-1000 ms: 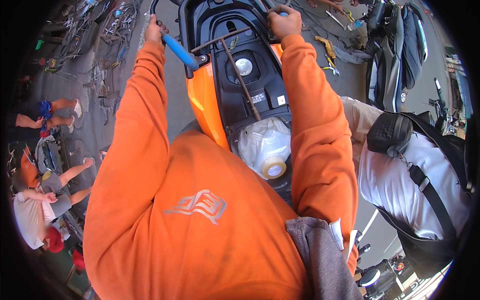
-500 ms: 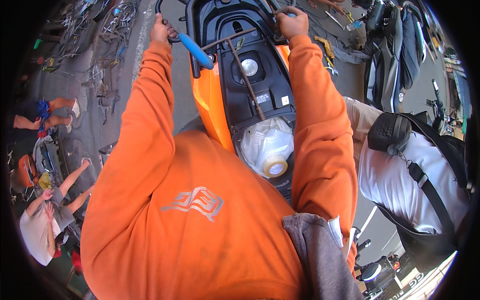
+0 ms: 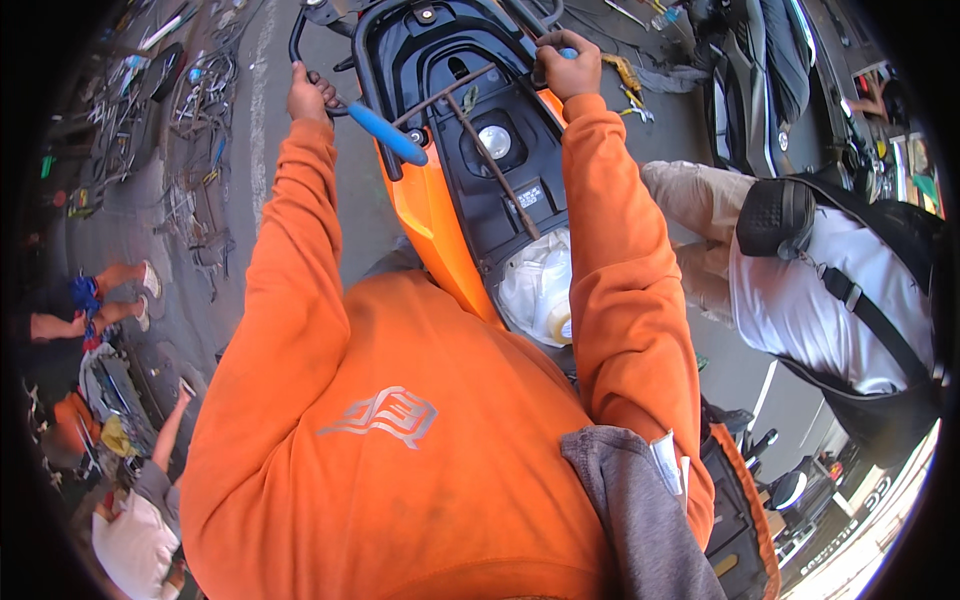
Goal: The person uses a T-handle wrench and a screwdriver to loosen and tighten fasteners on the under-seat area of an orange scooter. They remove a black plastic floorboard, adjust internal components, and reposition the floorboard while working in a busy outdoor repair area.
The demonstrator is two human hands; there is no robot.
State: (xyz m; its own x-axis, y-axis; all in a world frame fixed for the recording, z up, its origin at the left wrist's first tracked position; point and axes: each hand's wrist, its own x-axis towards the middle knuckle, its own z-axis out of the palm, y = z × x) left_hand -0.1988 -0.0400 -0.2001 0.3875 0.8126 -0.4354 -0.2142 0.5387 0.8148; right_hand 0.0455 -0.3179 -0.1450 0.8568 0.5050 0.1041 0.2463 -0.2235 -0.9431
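Note:
I look down past my orange hoodie at an orange scooter [image 3: 430, 215] whose black under-seat bay [image 3: 500, 190] lies uncovered. My left hand [image 3: 308, 92] is closed around a dark bar that ends in a blue grip [image 3: 385, 130], at the left side of the black rear rail [image 3: 365, 50]. My right hand [image 3: 568, 65] is closed on the rail's right side, with a bit of blue showing at its fingers. A thin metal rod [image 3: 495, 165] crosses the bay. A white plastic bag [image 3: 535, 285] with a tape roll sits at the near end.
A person in a white shirt with a black shoulder bag [image 3: 850, 300] stands close on my right. Other people [image 3: 130, 470] crouch at the lower left. Bicycle frames and metal parts [image 3: 190, 150] litter the pavement on the left. Another parked scooter [image 3: 760, 70] is at the upper right.
Both my arms have stretched further out, so the hands sit higher and more to the right in view. Both grips stay closed.

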